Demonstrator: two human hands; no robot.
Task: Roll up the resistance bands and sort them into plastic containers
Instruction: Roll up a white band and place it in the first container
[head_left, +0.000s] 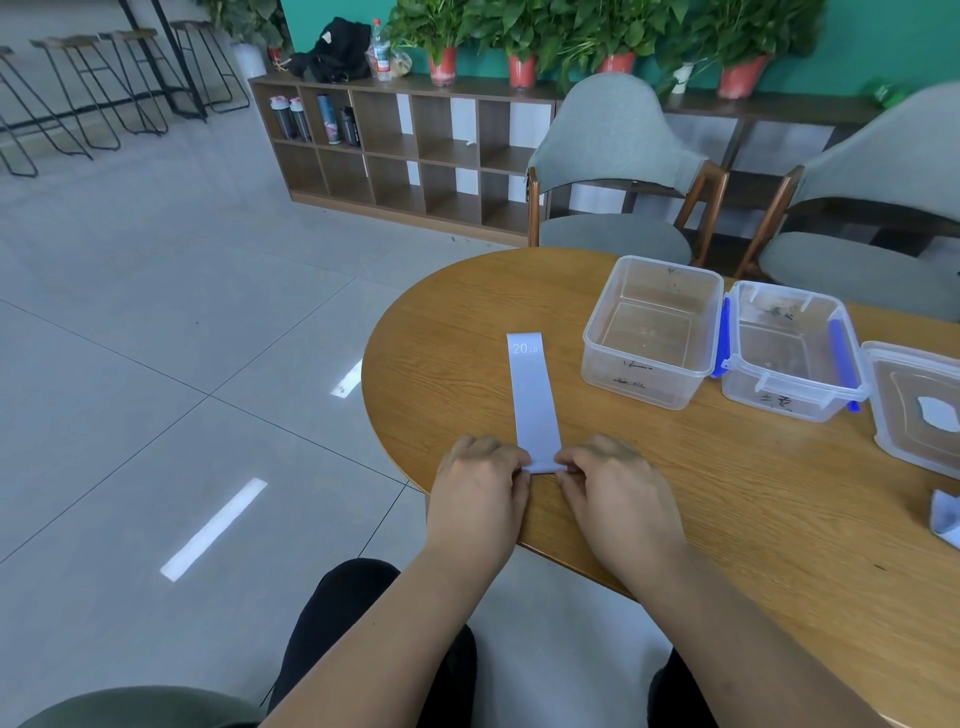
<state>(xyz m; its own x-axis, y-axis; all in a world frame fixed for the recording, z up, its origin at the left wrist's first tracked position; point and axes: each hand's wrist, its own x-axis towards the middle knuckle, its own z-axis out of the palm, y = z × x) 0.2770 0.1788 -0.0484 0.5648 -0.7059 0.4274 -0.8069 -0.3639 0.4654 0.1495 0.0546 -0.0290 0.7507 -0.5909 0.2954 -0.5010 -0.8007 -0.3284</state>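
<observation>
A pale lilac resistance band (533, 395) marked "20 LB" lies flat on the round wooden table (675, 493), running away from me. Its near end is folded over into a small roll. My left hand (480, 488) pinches the left side of that rolled end, and my right hand (613, 493) pinches the right side. Two clear plastic containers stand to the right: an open one without clips (652, 332) and one with blue clips (792, 353). Both look empty.
A clear lid (919, 410) lies at the table's right edge, with another lilac band (943, 517) partly cut off below it. Two grey chairs (618, 171) stand behind the table. A wooden shelf with potted plants lines the far wall.
</observation>
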